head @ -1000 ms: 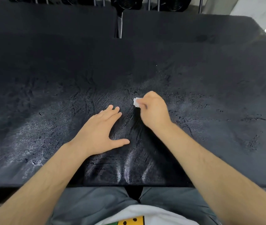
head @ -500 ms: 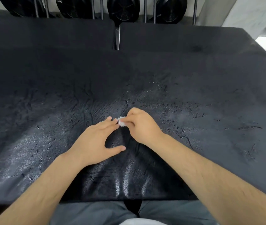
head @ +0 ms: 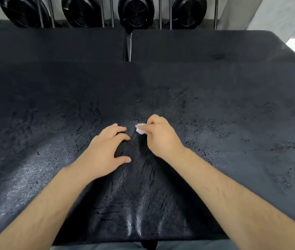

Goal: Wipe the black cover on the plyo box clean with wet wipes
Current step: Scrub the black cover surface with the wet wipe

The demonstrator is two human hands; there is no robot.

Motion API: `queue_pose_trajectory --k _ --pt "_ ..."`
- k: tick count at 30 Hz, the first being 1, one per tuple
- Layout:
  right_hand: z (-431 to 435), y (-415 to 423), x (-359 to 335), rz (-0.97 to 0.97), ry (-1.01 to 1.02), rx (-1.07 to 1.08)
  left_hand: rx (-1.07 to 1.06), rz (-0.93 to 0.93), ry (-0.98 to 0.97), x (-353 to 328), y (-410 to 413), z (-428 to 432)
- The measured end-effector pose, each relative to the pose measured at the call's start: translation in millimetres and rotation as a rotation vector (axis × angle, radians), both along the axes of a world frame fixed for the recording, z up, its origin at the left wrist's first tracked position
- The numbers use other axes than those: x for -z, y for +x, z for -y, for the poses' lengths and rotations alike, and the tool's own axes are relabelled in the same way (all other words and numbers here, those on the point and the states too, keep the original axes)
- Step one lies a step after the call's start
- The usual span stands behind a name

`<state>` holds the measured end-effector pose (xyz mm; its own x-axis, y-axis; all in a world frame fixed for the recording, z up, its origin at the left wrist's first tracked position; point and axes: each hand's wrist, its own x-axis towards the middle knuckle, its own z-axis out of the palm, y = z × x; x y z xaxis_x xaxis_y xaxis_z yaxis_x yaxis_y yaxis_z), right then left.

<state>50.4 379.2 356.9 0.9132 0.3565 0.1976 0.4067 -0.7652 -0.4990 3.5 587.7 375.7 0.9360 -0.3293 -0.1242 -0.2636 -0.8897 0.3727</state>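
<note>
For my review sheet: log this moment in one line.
right hand: pinches wet wipe on black cover | left hand: rests on cover

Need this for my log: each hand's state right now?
Left hand: open, fingertips on the black cover.
Right hand: closed on the wet wipe.

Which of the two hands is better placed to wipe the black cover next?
Right. The right hand pinches the small white wipe down on the black cover, so it likely wipes next. The left hand holds nothing and rests on the cover beside it.
</note>
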Motion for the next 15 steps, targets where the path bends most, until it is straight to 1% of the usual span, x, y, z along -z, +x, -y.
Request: queue_pose_trajectory --k 2,5,7,11,13,15 --pt "-3 4 2 0.002 0.045 0.039 0.009 -0.069 0.035 3 1 -1" --pt "-13 -17 1 0.040 0.021 -0.151 0.016 -0.104 0.024 2 4 -5" --pt "-10 -15 -1 0.025 0.021 -0.200 0.011 -0.098 0.015 1 6 -6" --pt "-3 22 2 0.027 0.114 -0.005 0.006 -0.057 0.009 2 7 -5" --pt "-9 20 5 0.060 0.105 0.005 0.009 -0.057 0.012 1 7 -4" --pt "-17 4 7 0.068 0.079 -0.062 0.023 -0.053 0.023 -2 9 -5"
